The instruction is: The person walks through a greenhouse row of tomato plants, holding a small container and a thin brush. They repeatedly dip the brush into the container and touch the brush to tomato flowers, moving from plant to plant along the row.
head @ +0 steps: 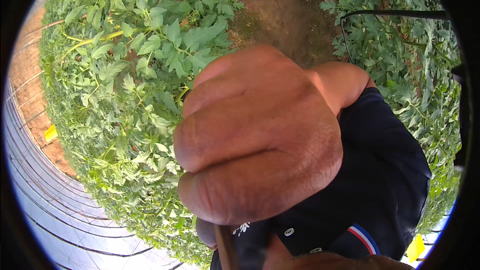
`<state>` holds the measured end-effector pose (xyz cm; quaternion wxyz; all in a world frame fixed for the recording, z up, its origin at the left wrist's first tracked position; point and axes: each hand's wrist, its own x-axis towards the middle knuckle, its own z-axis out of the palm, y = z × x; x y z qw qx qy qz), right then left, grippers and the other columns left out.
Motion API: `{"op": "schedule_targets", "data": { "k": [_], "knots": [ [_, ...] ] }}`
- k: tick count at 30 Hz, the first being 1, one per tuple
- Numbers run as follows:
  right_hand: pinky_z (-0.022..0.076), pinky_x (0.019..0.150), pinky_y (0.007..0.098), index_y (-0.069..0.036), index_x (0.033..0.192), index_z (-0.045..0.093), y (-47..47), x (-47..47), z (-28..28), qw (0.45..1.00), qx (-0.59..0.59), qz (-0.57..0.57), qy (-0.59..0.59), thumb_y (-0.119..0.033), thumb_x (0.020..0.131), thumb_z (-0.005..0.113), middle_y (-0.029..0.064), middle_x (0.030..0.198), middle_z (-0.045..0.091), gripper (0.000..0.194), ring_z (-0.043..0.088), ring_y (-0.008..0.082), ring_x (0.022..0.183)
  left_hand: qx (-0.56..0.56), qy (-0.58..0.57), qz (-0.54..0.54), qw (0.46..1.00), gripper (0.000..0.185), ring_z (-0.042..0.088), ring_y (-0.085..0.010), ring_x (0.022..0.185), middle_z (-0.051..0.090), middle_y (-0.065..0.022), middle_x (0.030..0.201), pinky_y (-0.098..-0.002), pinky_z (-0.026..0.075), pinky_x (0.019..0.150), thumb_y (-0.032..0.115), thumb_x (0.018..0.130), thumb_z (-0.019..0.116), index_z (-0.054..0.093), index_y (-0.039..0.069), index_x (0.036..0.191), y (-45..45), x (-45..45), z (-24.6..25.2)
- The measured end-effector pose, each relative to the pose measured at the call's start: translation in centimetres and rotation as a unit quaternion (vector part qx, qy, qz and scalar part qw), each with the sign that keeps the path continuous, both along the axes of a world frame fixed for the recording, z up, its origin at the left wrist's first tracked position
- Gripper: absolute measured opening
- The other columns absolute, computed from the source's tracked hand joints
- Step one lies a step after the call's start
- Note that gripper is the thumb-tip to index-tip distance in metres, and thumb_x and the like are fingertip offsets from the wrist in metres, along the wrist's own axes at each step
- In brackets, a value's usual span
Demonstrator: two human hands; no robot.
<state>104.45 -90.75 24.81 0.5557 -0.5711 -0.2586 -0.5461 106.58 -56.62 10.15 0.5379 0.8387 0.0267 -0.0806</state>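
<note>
My right hand (pixel 258 138) is very close to the camera and fills the middle of the view. Its fingers are curled into a fist, with the back of the hand facing me. The palm side is hidden, and no held thing shows. Behind the fist, the bent arm (pixel 341 78) comes out of a dark short sleeve (pixel 375 127). Below the fingers is a narrow, blurred brown strip (pixel 224 247) that I cannot identify. The dark shirt has light buttons (pixel 289 231) and a red, white and blue stripe (pixel 363 238). My left hand is out of view.
Leafy tomato plants (pixel 123 93) with small yellow flowers stand at the left, and more tomato plants (pixel 423 93) at the right. A bare soil path (pixel 281 15) runs between them. A black cable (pixel 397 14) crosses the upper right. Yellow cards (pixel 51 134) hang near the greenhouse wall (pixel 75 228).
</note>
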Motion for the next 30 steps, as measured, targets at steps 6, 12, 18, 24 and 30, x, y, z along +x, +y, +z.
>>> {"op": "schedule_targets", "data": {
  "k": [6,12,18,24,30],
  "knots": [
    [0.0341,0.042,0.0329,-0.008,0.071,0.056,-3.9,-1.1,0.5,0.999,-0.006,-0.044,-0.03,-0.021,0.079,0.068,0.0016,0.067,0.04,0.02,0.05,0.0181,0.053,-0.077,-0.055,-0.105,0.99,0.075,0.064,-0.0258,0.111,0.064,-0.0161,0.125,-0.0377,0.052,0.101,0.018,0.072,0.09,0.056,-0.009,0.133,-6.6,1.3,0.3],
    [0.0379,0.043,0.0297,-0.005,0.075,0.066,-7.5,-0.6,-1.5,0.99,-0.116,-0.047,-0.063,-0.015,0.08,0.078,0.0022,0.068,0.055,0.016,0.055,0.0175,0.052,-0.095,-0.085,-0.154,0.98,0.081,0.064,-0.0251,0.113,0.064,-0.0181,0.129,-0.0376,0.052,0.101,0.02,0.071,0.092,0.055,-0.011,0.135,-10.7,2.6,0.8],
    [0.0492,0.06,0.0341,0.003,0.094,0.061,-13.4,0.2,-4.2,0.988,-0.036,0.029,0.145,-0.024,0.104,0.059,0.0144,0.088,0.065,0.03,0.055,0.0165,0.063,-0.053,-0.04,-0.163,0.984,0.073,0.065,-0.0185,0.114,0.068,-0.0141,0.125,-0.0346,0.053,0.1,0.005,0.069,0.09,0.059,-0.005,0.135,-15.8,3.7,1.4],
    [0.0469,0.062,0.0338,0.001,0.095,0.059,-16.5,2.1,-6.0,0.985,0.038,0.101,0.135,-0.026,0.106,0.056,0.0077,0.079,0.057,0.03,0.05,0.0148,0.064,0.044,-0.126,-0.189,0.973,0.06,0.069,-0.0281,0.107,0.07,-0.0138,0.114,-0.0365,0.055,0.093,0.01,0.064,0.091,0.067,0.003,0.118,-23.0,8.9,-2.2],
    [0.0497,0.059,0.0379,0.0,0.085,0.063,-15.6,9.1,-6.2,0.954,-0.194,0.067,0.217,-0.009,0.093,0.07,0.0146,0.086,0.07,0.014,0.063,0.0283,0.068,0.078,-0.172,-0.237,0.953,0.07,0.068,-0.0301,0.11,0.068,-0.0181,0.12,-0.0382,0.054,0.097,0.019,0.064,0.092,0.063,-0.001,0.125,-24.9,14.4,-3.3]
  ]
}}
